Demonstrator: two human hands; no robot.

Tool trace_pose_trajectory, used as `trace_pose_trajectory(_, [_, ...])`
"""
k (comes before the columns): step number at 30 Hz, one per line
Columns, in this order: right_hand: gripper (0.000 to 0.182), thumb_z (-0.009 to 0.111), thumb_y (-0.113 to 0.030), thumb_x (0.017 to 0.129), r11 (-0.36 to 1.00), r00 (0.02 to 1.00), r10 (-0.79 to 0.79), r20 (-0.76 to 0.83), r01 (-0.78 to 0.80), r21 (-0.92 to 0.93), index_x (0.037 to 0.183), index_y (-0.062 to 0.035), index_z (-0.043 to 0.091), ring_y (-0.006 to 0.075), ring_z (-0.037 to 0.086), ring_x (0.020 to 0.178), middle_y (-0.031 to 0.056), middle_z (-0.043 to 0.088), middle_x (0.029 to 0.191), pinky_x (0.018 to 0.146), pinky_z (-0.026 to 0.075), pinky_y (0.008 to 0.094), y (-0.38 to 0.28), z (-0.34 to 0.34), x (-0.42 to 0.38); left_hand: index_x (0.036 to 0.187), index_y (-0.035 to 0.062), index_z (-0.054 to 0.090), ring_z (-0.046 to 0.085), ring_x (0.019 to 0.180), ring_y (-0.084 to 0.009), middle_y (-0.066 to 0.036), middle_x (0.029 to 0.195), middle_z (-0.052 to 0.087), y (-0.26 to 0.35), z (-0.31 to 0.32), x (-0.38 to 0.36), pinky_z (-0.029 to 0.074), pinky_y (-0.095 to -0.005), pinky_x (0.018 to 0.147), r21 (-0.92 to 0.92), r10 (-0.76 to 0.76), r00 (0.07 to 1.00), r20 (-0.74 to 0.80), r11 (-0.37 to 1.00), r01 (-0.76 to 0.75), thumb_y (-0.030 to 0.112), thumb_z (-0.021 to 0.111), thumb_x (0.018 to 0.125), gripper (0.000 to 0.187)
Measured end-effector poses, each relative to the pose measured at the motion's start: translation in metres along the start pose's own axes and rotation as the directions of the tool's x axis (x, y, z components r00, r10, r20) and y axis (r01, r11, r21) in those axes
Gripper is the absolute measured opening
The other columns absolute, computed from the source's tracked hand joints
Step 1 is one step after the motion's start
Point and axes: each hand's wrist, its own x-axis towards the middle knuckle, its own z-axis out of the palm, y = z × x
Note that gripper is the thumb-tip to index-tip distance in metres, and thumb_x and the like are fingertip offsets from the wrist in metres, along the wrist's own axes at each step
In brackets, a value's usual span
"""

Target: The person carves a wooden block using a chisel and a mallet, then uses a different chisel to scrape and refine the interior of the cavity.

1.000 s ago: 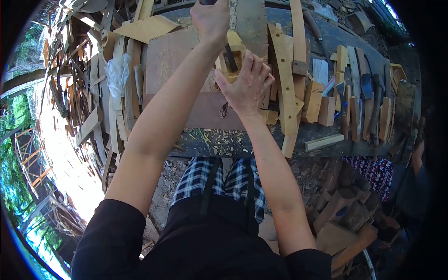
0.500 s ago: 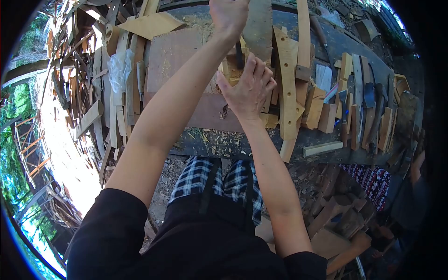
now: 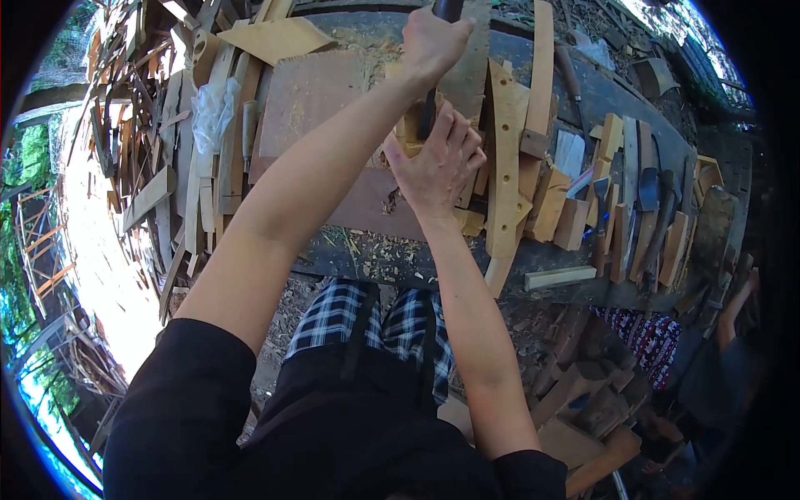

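Near the top of the head view, my left hand (image 3: pixel 435 46) is closed round a dark tool handle (image 3: pixel 448 10). A dark straight part of the tool (image 3: pixel 427 115) shows below it, pointing down at a light wooden block (image 3: pixel 408 132). My right hand (image 3: pixel 435 171) lies on the near side of this block, thumb to the left and fingers bent over at the right, holding it. Parts of the block are hidden by my hands and left forearm. A reddish-brown board (image 3: pixel 379 200) lies under the work, with wood shavings about it.
A long pale wood strip with holes (image 3: pixel 502 167) lies right of my hands. Beyond it are several wood pieces and tools, with a small pale bar (image 3: pixel 560 277) at the bench edge. A plastic bag (image 3: pixel 214 117) rests at the left. Another person's arm (image 3: pixel 735 310) shows far right.
My left hand has moved slightly right and down, and its tool handle now shows above it. My right hand stays at the block. The whole view has shifted slightly.
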Motion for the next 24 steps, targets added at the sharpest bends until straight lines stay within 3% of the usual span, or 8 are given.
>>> trace_pose_trajectory(3, [0.087,0.073,-0.055,0.076,1.000,1.000,-0.015,-0.020,0.015,-0.027,0.138,-0.0034,0.040,0.0324,0.041,0.122,0.0130,0.045,0.128,0.098,0.031,0.0542,0.001,-0.003,0.002,0.083,-0.0028,0.063,0.058,0.061,-0.0186,-0.008,0.064,0.059,-0.003,0.006,-0.007,0.048,-0.0376,0.059,-0.070,-0.010,1.000,0.013,0.998,0.011,0.026,0.074,0.086,0.031])
trace_pose_trajectory(6, [0.087,0.073,-0.054,0.075,0.999,0.999,-0.031,-0.029,0.031,-0.021,0.138,-0.0031,0.041,0.0326,0.041,0.122,0.0133,0.045,0.129,0.098,0.031,0.0547,0.001,-0.002,0.005,0.084,-0.0032,0.063,0.056,0.061,-0.0179,-0.007,0.065,0.059,0.018,0.000,-0.001,0.047,-0.0374,0.057,-0.164,-0.053,0.983,0.177,0.983,0.082,0.025,0.075,0.085,0.031])
trace_pose_trajectory(10, [0.088,0.074,-0.054,0.075,1.000,1.000,-0.010,-0.017,0.010,0.008,0.139,-0.0031,0.040,0.0326,0.041,0.122,0.0137,0.045,0.128,0.099,0.031,0.0548,0.001,-0.002,0.000,0.085,-0.0030,0.061,0.052,0.060,-0.0169,-0.006,0.065,0.058,0.011,0.005,0.006,0.045,-0.0375,0.056,-0.140,0.108,0.990,0.086,0.986,-0.095,0.024,0.074,0.086,0.030])
trace_pose_trajectory(13, [0.089,0.074,-0.054,0.075,1.000,1.000,-0.017,-0.018,0.017,-0.018,0.139,-0.0030,0.040,0.0328,0.041,0.122,0.0135,0.045,0.128,0.099,0.031,0.0547,0.001,-0.002,0.000,0.093,-0.0053,0.064,0.058,0.059,-0.0228,-0.010,0.065,0.061,0.006,0.004,0.005,0.050,-0.0385,0.060,-0.106,0.213,0.976,0.036,0.972,-0.208,0.026,0.073,0.086,0.033])
trace_pose_trajectory(15, [0.089,0.074,-0.054,0.075,1.000,1.000,-0.016,-0.008,0.016,-0.015,0.140,-0.0029,0.040,0.0329,0.041,0.122,0.0136,0.045,0.128,0.100,0.031,0.0550,0.001,-0.004,0.001,0.081,-0.0049,0.061,0.066,0.058,-0.0229,-0.011,0.063,0.064,-0.006,-0.002,0.004,0.053,-0.0379,0.057,-0.144,-0.017,0.993,0.120,0.989,0.034,0.028,0.073,0.084,0.035])
trace_pose_trajectory(18, [0.090,0.074,-0.055,0.075,1.000,1.000,-0.024,-0.020,0.024,-0.021,0.140,-0.0028,0.040,0.0331,0.041,0.122,0.0138,0.046,0.129,0.100,0.031,0.0554,0.001,-0.003,0.002,0.084,-0.0089,0.063,0.072,0.070,-0.0317,-0.021,0.070,0.068,-0.007,-0.004,-0.009,0.056,-0.0422,0.068,0.063,-0.088,0.992,0.088,0.995,0.082,0.029,0.072,0.078,0.040])
trace_pose_trajectory(22, [0.087,0.071,-0.058,0.078,1.000,1.000,-0.011,0.029,0.011,-0.018,0.139,-0.0031,0.042,0.0359,0.041,0.123,0.0144,0.045,0.131,0.098,0.032,0.0573,0.000,-0.007,0.003,0.086,-0.0064,0.067,0.073,0.073,-0.0350,-0.022,0.071,0.069,0.028,-0.002,-0.017,0.056,-0.0430,0.070,0.137,-0.046,0.986,0.162,0.990,0.024,0.031,0.072,0.079,0.038])
trace_pose_trajectory(24, [0.087,0.072,-0.056,0.078,1.000,1.000,-0.013,0.016,0.013,-0.015,0.139,-0.0029,0.042,0.0359,0.041,0.123,0.0147,0.045,0.131,0.099,0.032,0.0573,0.002,-0.005,0.005,0.085,-0.0069,0.068,0.073,0.074,-0.0341,-0.022,0.073,0.069,0.031,0.000,-0.014,0.056,-0.0427,0.071,-0.033,0.156,0.987,0.045,0.987,-0.155,0.031,0.072,0.079,0.038])
